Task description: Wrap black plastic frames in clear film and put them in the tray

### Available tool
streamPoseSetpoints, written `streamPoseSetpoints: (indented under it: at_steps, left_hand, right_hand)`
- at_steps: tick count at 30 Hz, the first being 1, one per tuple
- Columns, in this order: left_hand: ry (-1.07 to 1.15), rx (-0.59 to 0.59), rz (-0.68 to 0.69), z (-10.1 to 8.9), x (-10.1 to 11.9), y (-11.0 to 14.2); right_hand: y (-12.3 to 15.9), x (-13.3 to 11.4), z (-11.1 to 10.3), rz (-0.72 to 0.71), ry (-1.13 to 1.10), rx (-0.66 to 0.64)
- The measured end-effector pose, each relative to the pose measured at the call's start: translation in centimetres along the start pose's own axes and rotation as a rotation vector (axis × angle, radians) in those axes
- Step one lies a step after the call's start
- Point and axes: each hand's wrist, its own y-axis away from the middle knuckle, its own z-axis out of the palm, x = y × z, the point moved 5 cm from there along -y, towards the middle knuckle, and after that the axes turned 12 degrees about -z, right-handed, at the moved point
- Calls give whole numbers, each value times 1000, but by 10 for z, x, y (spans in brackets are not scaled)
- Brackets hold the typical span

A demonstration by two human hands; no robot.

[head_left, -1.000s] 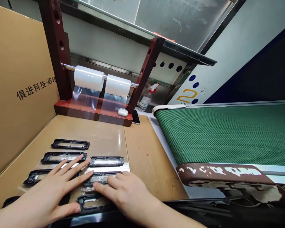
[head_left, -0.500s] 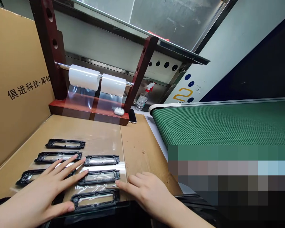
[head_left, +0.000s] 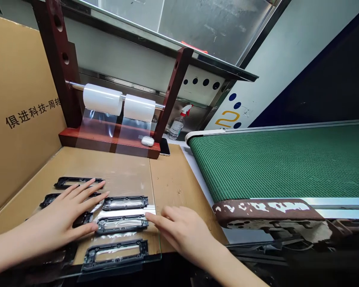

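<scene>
Several black rectangular plastic frames lie in two columns under strips of clear film on the cardboard-covered bench (head_left: 173, 179). My left hand (head_left: 67, 213) lies flat, fingers spread, across the left column, covering its middle frames; the farthest left frame (head_left: 67, 182) shows beyond my fingertips. My right hand (head_left: 182, 231) rests open, its fingertips at the right end of the middle right-column frame (head_left: 122, 223). Another frame (head_left: 125, 202) sits above it and one more frame (head_left: 115, 251) lies nearest me.
Two white film rolls (head_left: 118, 103) hang on a rod in a dark red stand (head_left: 107, 139) at the back. A white earbud case (head_left: 147, 140), a phone and a spray bottle (head_left: 179, 124) sit behind. A green conveyor belt (head_left: 275, 159) runs on the right; a cardboard box wall (head_left: 20, 103) stands left.
My left hand slid away from me over the left column of frames. My right hand moved off the right column to its right edge. The view shifted slightly.
</scene>
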Motion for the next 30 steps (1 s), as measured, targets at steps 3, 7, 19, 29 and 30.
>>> streamPoseSetpoints:
  at_steps: [3, 7, 19, 29, 30]
  left_hand:
    - [31, -95, -52, 4, -1, -8]
    - [24, -102, -56, 7, 0, -9]
    - [18, -122, -75, 9, -1, -7]
    - [-1, -174, -87, 9, 0, -7]
    - [3, -176, -89, 8, 0, -7]
  right_hand:
    - [-40, -7, 19, -48, -4, -7]
    - [-77, -12, 38, -101, -38, -82]
    - [-73, 1, 43, -174, -41, -121]
    - [-43, 16, 34, -122, 3, -111]
    - [-39, 18, 33, -118, 10, -112]
